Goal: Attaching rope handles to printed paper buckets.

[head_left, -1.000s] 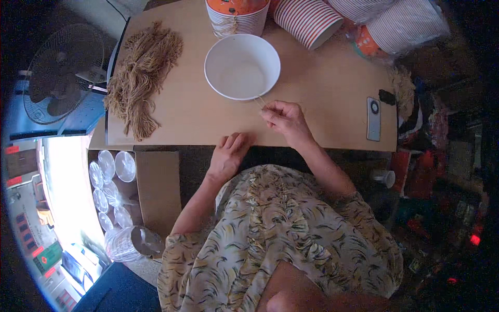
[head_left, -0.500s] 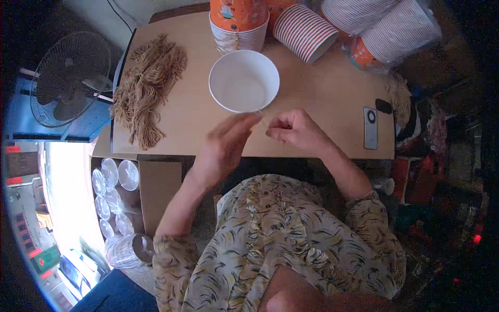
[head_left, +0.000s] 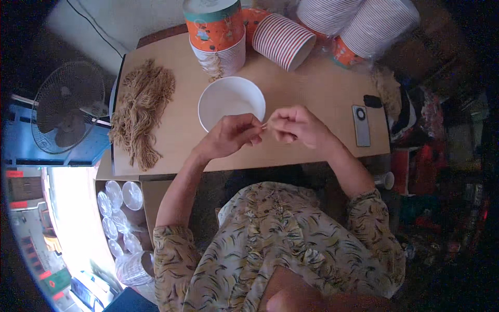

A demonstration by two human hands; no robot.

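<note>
A thin strand of string [head_left: 264, 126] shows between my hands above the near edge of the table. My left hand [head_left: 231, 137] pinches one part of it, thumb against fingers. My right hand [head_left: 297, 127] is closed on another part, fingers curled inward. Just behind my left hand a white-lined paper bucket [head_left: 228, 93] stands with its mouth up, its near rim partly hidden by my fingers. Whether the string is joined to the bucket I cannot tell. To the left lies a loose heap of brown strings [head_left: 143, 106].
Behind the bucket stands a nested stack of orange paper buckets [head_left: 218, 34], beside a stack lying on its side [head_left: 284, 41]. Plastic-wrapped stacks [head_left: 379, 28] fill the back right. A phone [head_left: 360, 126] lies at right. A fan [head_left: 70, 106] and an open carton [head_left: 150, 195] are at left.
My left hand has turned from flat and extended to a pinch on the string, meeting my right hand. The whole view has shifted slightly, so the table things appear lower and further left.
</note>
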